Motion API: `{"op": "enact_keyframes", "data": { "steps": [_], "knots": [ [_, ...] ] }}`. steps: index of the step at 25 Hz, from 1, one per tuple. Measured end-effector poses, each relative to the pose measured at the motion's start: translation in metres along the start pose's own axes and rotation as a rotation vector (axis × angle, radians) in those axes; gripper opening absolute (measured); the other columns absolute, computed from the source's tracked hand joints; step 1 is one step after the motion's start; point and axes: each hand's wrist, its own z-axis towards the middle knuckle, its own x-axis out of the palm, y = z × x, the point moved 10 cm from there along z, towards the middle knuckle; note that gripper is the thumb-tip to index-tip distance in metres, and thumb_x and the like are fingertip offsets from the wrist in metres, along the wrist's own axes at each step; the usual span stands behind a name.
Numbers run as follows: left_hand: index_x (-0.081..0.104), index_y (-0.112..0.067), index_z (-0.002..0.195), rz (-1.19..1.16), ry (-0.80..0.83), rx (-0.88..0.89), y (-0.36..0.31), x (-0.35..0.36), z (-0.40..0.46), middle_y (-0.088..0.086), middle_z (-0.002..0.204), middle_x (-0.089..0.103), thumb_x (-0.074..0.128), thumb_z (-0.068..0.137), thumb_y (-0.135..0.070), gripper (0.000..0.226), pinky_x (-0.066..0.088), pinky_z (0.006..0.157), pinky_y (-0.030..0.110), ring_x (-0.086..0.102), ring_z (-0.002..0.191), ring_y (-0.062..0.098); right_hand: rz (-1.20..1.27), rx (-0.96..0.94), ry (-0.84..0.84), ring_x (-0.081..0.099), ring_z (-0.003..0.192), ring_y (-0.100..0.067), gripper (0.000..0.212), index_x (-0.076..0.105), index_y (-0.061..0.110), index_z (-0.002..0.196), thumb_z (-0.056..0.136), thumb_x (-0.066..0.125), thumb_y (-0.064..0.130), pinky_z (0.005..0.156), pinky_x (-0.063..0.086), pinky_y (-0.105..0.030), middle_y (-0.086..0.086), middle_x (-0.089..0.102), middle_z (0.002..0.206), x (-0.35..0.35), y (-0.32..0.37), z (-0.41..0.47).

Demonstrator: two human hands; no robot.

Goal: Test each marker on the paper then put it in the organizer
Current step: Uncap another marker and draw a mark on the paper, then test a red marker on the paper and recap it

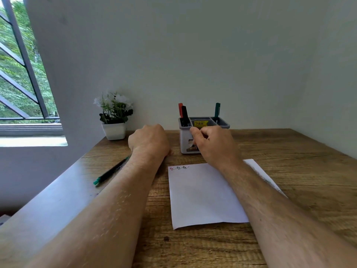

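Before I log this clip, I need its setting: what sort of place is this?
Probably a home desk by a window: a wooden table against the wall, an organizer with markers, a potted plant.

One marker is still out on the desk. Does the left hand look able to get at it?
Probably yes. The green-capped marker lies in the open beside the left forearm, nothing on it; the left hand sits just beyond it with curled fingers.

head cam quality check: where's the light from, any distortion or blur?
Head view: daylight enters from the window on the left, leaving the table evenly lit with soft shadows; wide-angle bending shows in the slanted window bars and wall edge; the scribbles on the paper are too small to read; the sticker on the organizer is only partly legible; no glare.
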Motion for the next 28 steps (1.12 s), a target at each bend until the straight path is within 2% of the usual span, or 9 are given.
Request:
{"op": "enact_keyframes", "data": {
  "steps": [3,6,9,13,18,20,22,25,28],
  "knots": [
    [0.063,-0.017,0.111,0.01,0.004,0.002,0.0,0.002,-0.001,0.009,0.107,0.068,0.069,0.088,-0.035,0.03,0.046,0.068,0.037,0.064,0.094,0.028,0.003,0.005,0.01,0.065,0.072,-0.008,0.045,0.073,0.015,0.084,0.099,0.048,0.049,0.061,0.058,-0.027,0.0,0.073,0.087,0.003,-0.001,0.001],
    [0.063,-0.016,0.11,0.014,0.018,0.008,-0.003,0.004,-0.002,0.009,0.106,0.067,0.068,0.089,-0.036,0.029,0.045,0.066,0.037,0.061,0.088,0.026,-0.004,0.007,0.029,0.065,0.075,-0.009,0.044,0.073,0.015,0.086,0.098,0.047,0.049,0.058,0.054,-0.022,0.0,0.074,0.092,0.006,-0.002,0.0],
    [0.062,-0.016,0.112,0.017,0.031,0.015,-0.005,0.009,-0.003,0.008,0.106,0.066,0.069,0.089,-0.038,0.033,0.044,0.066,0.036,0.054,0.081,0.023,0.002,0.011,0.031,0.064,0.072,-0.008,0.045,0.073,0.015,0.086,0.099,0.047,0.049,0.054,0.048,-0.018,0.0,0.073,0.088,0.005,-0.002,0.0],
    [0.062,-0.017,0.113,-0.034,0.022,0.034,-0.01,0.011,-0.002,0.007,0.102,0.065,0.066,0.09,-0.035,0.029,0.045,0.066,0.036,0.055,0.08,0.023,-0.004,0.013,0.025,0.063,0.071,-0.008,0.046,0.074,0.015,0.085,0.099,0.047,0.05,0.056,0.051,-0.019,0.001,0.073,0.085,0.006,-0.003,0.0],
    [0.068,-0.019,0.085,-0.417,-0.11,-0.045,0.002,-0.014,0.003,0.001,0.081,0.067,0.072,0.074,-0.057,0.04,0.055,0.068,0.036,0.064,0.074,0.024,-0.008,-0.004,0.004,0.059,0.068,-0.004,0.042,0.071,0.016,0.087,0.099,0.047,0.048,0.051,0.047,-0.015,0.002,0.072,0.086,0.002,0.0,0.001],
    [0.075,-0.025,0.084,-0.602,-0.162,-0.03,0.0,-0.025,0.0,-0.004,0.077,0.071,0.071,0.071,-0.057,0.035,0.057,0.068,0.035,0.066,0.072,0.019,0.014,-0.028,-0.024,0.059,0.069,-0.002,0.034,0.069,0.019,0.097,0.1,0.047,0.045,0.05,0.04,-0.011,0.003,0.071,0.088,-0.003,0.005,0.001],
    [0.078,-0.029,0.083,-0.776,-0.179,0.018,-0.008,-0.033,-0.007,-0.01,0.074,0.072,0.07,0.072,-0.051,0.026,0.057,0.069,0.032,0.067,0.074,0.012,0.078,-0.064,-0.041,0.062,0.075,-0.002,0.029,0.066,0.021,0.109,0.1,0.048,0.043,0.053,0.043,-0.008,0.006,0.07,0.09,-0.009,0.012,-0.001],
    [0.077,-0.028,0.078,-0.949,-0.189,0.109,-0.021,-0.041,-0.017,-0.013,0.073,0.073,0.071,0.075,-0.046,0.019,0.059,0.073,0.034,0.068,0.073,0.005,0.161,-0.086,-0.061,0.067,0.08,-0.005,0.038,0.062,0.021,0.123,0.095,0.056,0.046,0.067,0.059,-0.023,0.008,0.07,0.089,-0.014,0.018,-0.003],
    [0.078,-0.028,0.078,-1.011,-0.177,0.175,-0.031,-0.039,-0.02,-0.013,0.072,0.073,0.072,0.077,-0.044,0.017,0.061,0.074,0.036,0.07,0.072,0.004,0.183,-0.113,-0.069,0.07,0.083,-0.007,0.041,0.061,0.022,0.129,0.092,0.062,0.041,0.073,0.06,-0.028,0.006,0.072,0.092,-0.014,0.022,-0.003]
  ]
}}
